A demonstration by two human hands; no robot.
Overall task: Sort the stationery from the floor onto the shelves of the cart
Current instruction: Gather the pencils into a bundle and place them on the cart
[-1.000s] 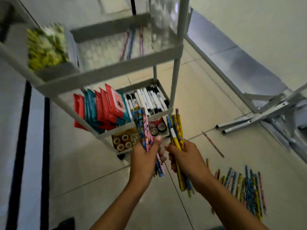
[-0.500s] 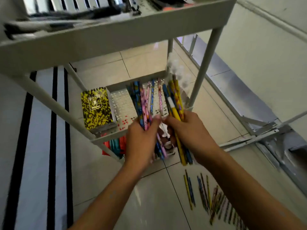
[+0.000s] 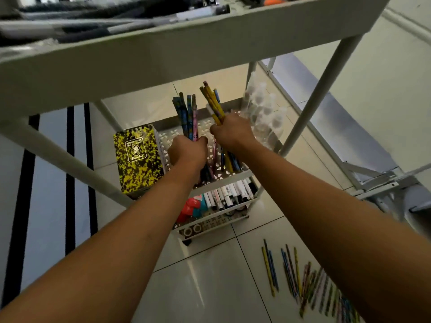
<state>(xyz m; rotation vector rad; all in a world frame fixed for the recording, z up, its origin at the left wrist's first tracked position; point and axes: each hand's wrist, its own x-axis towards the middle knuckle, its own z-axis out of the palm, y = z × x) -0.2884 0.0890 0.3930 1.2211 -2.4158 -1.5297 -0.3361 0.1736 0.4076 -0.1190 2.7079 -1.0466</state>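
Half a second before, we had both fists just at the near rim of the perforated shelf [image 3: 233, 177]; by this moment they had gone in over it, under the cart's top shelf [image 3: 163, 54], and the lower tips of the pencils were down among the holes of the tray. We judged the delivery nearly made, with only the letting go left.

Our left hand [image 3: 189, 151] was curled tight round the blue and pink pencils [image 3: 189, 115], and our right hand [image 3: 233, 134] gripped the yellow pencils [image 3: 213, 106] the same way, both bundles standing nearly upright. More loose pencils [image 3: 300, 283] lay on the floor tiles at the lower right, so another trip would be needed.

Room was narrow. The yellow-speckled notebook [image 3: 140, 159] stood just beside our left wrist, and the clear bottles [image 3: 263, 113] crowded our right knuckles, perhaps touching. The top shelf's edge hung over the pencil tops, and the right front post [image 3: 319, 96] bounded that side. The free lane for laying them flat ran between notebook and bottles.
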